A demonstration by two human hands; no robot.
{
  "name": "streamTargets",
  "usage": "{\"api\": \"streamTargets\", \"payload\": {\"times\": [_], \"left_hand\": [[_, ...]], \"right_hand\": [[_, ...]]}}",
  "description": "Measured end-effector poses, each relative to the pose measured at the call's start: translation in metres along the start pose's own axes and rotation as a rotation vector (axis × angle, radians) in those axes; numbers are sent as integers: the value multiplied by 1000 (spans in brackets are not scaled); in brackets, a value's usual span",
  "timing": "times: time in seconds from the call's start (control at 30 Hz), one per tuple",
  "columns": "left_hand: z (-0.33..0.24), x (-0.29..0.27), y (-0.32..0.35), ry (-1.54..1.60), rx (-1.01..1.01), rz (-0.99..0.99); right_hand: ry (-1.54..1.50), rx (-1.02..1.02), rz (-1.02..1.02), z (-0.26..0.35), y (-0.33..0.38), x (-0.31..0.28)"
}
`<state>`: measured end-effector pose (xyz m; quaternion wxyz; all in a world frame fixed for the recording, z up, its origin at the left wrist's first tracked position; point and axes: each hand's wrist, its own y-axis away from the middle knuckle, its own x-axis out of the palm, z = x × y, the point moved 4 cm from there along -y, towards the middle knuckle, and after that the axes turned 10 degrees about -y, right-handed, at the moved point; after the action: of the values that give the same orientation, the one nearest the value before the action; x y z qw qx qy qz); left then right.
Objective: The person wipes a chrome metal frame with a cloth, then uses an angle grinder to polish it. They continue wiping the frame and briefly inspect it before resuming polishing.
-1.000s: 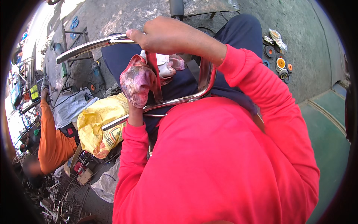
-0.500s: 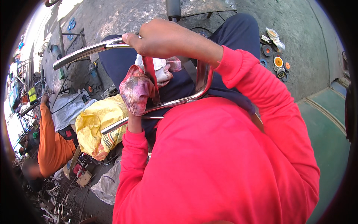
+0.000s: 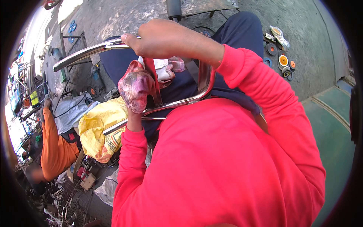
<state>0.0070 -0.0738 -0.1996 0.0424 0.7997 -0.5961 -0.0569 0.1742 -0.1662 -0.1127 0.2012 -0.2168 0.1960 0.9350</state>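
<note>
A bent chrome tube frame (image 3: 81, 55) rests across my lap, its bars reaching toward the left. My right hand (image 3: 159, 39) is closed over the far tube, thumb on the left side. On the near side, my left hand (image 3: 135, 89) is bunched up in a pink and purple patterned cloth (image 3: 133, 80) that hides its fingers. This cloth lies against a flat dark bar (image 3: 152, 77) joining the two tubes. A white and pinkish rag (image 3: 164, 70) lies on my dark trousers behind that bar.
Grinding and polishing discs (image 3: 283, 60) lie on the ground at the right, beside a plastic-wrapped packet (image 3: 279, 36). A yellow sack (image 3: 100, 130) is at my left. Beyond it sits a person in orange (image 3: 55, 147) near a heap of metal parts (image 3: 62, 204). A green panel (image 3: 332, 125) stands at right.
My left hand with the patterned cloth has shifted slightly left and away from me along the flat bar. My right hand stays on the far tube, and the frame has hardly moved.
</note>
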Motion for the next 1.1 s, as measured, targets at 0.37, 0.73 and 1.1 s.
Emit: {"api": "streamTargets", "payload": {"times": [0.37,0.73,1.1], "left_hand": [[10,-6,20,-34,-148,-78],[6,0,6,-69,-81,-90],[-18,8,-13,-329,96,-151]], "right_hand": [[-44,-94,-82,-5,0,0],[-57,-96,-117,-12,-3,3],[-44,-16,-53,-10,3,-2]]}}
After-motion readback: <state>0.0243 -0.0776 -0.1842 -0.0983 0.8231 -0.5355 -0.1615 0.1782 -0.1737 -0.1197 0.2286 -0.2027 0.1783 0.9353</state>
